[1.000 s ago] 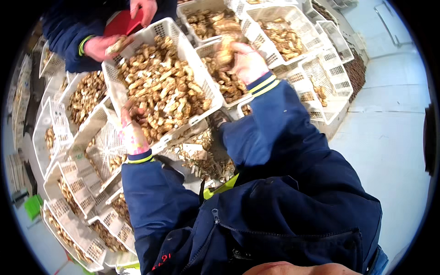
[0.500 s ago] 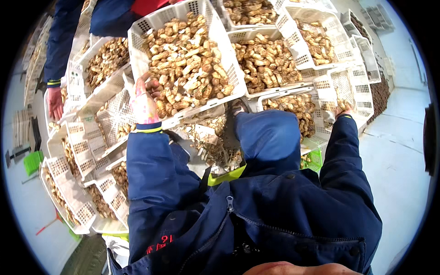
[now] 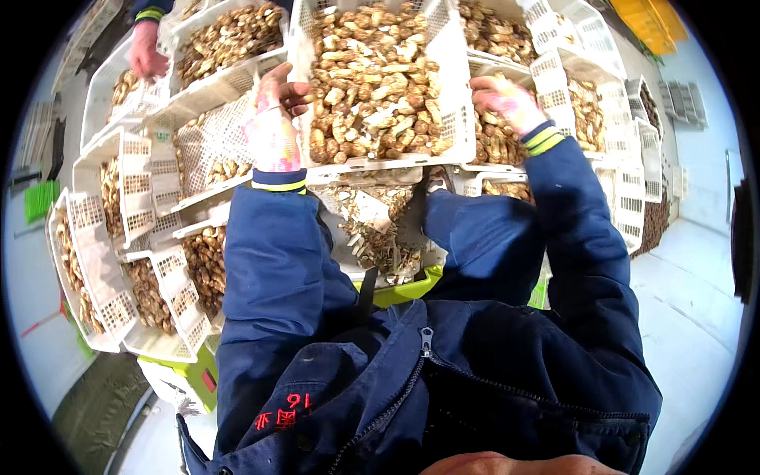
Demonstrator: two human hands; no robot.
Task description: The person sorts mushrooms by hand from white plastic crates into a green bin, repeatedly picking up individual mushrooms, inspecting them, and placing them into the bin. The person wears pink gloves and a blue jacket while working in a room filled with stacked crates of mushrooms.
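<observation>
A white slatted crate (image 3: 461, 119) heaped with brown-and-cream mushrooms (image 3: 380, 87) stands before me at the top centre. My left hand (image 3: 275, 107) is at the crate's left rim, its fingers loosely curved and apart, with the tips reaching over the edge toward the mushrooms. Just past the right wall is my right hand (image 3: 511, 104), its fingers stretched leftward above the mushrooms of the neighbouring crate. I make out nothing held in either hand. Both hands have pale, pinkish coverings over the wrist and palm.
More mushrooms lie in white baskets (image 3: 119, 313) at left and in a basket (image 3: 625, 119) at right. Between my legs is a heap of scraps (image 3: 380, 229) in a lime-green container (image 3: 408, 291). Another person's hand (image 3: 146, 51) is at the upper left. A yellow crate (image 3: 645, 24) stands far right.
My right hand has moved left from the basket at the far right to beside the central crate's right wall. The view has turned; my left hand is still at the crate's left rim.
</observation>
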